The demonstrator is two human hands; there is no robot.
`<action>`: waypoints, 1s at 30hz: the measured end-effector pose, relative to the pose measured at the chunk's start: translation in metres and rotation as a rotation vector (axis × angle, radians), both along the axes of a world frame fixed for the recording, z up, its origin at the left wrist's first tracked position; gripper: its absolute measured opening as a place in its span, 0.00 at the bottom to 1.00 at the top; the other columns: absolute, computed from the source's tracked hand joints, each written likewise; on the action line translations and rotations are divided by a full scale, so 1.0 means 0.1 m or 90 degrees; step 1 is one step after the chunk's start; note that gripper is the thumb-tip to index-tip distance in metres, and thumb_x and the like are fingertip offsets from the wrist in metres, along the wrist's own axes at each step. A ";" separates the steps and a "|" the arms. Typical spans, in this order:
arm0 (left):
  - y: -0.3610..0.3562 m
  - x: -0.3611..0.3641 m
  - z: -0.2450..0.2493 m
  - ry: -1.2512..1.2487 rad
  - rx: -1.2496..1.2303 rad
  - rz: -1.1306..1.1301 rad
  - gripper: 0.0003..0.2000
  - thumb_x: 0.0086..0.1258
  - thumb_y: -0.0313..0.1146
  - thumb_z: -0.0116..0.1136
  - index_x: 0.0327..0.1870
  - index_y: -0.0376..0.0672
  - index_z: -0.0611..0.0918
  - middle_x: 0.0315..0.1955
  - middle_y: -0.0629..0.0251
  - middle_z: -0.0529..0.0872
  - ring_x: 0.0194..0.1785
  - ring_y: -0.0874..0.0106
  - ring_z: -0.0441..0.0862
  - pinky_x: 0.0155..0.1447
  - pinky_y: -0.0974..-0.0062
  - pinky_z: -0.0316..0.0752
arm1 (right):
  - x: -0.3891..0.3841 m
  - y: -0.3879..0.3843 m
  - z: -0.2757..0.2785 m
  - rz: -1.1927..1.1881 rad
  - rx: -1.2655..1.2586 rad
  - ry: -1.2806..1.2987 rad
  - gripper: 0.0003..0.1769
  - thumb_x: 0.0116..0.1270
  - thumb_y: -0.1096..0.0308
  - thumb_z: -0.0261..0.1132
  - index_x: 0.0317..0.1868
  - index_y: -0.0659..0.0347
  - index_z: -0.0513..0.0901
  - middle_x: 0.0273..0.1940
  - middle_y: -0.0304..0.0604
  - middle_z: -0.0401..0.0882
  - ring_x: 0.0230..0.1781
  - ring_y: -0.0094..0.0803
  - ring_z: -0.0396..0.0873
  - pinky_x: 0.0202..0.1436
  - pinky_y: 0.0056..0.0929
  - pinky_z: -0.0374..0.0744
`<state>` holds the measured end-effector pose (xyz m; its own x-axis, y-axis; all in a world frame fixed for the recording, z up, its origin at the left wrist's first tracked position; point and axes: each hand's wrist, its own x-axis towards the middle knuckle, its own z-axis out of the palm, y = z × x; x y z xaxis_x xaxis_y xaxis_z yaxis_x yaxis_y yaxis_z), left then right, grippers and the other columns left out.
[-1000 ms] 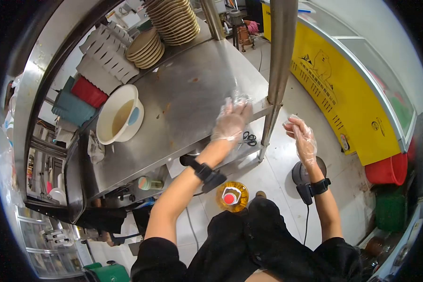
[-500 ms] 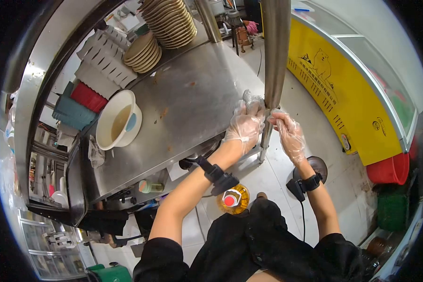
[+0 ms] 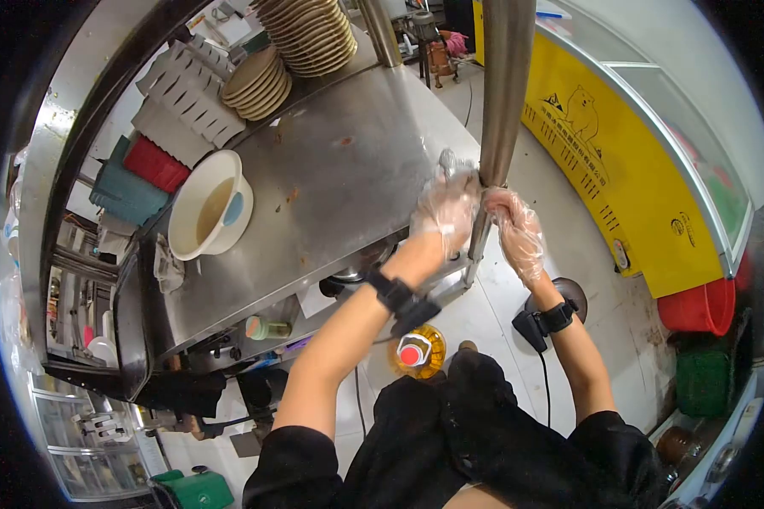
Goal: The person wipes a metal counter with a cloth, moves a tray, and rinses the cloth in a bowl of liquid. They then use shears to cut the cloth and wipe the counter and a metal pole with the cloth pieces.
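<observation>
My left hand (image 3: 446, 208), in a clear plastic glove and slightly blurred, presses a silvery steel wool scrubber (image 3: 452, 159) onto the right end of the metal table (image 3: 348, 182), close to the steel post (image 3: 507, 93). On the post's other side is my right hand (image 3: 518, 237), also gloved. Its fingers are curled in against the post at tabletop height; whether they hold anything is hidden. Brown food scraps (image 3: 293, 195) and stains lie on the tabletop.
A white basin (image 3: 236, 227) of cloudy water stands at the table's left, with stacked plates (image 3: 314, 42) and baskets (image 3: 157, 165) behind. An oil jug (image 3: 433, 355) sits on the floor by my legs. A yellow freezer (image 3: 603, 161) is at right.
My left hand has shifted slightly with the scrubber beside the post. The fingers of my right hand have curled in closer to the post. The view has tilted a little.
</observation>
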<state>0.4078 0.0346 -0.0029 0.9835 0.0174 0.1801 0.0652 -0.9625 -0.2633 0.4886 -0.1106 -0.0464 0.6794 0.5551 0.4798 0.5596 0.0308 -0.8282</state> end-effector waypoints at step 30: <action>0.29 -0.62 -0.38 -0.063 0.152 0.052 0.34 0.66 0.28 0.51 0.77 0.40 0.59 0.78 0.60 0.57 0.74 0.56 0.64 0.78 0.58 0.59 | -0.21 -0.33 -0.36 0.045 -0.150 0.118 0.11 0.73 0.73 0.57 0.54 0.58 0.77 0.43 0.45 0.87 0.45 0.39 0.85 0.49 0.34 0.80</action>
<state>0.3462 0.0637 -0.0405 0.9581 0.0420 0.2834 0.1770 -0.8646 -0.4702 0.4674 -0.1433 -0.0825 0.6994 0.6852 0.2035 0.4018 -0.1414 -0.9047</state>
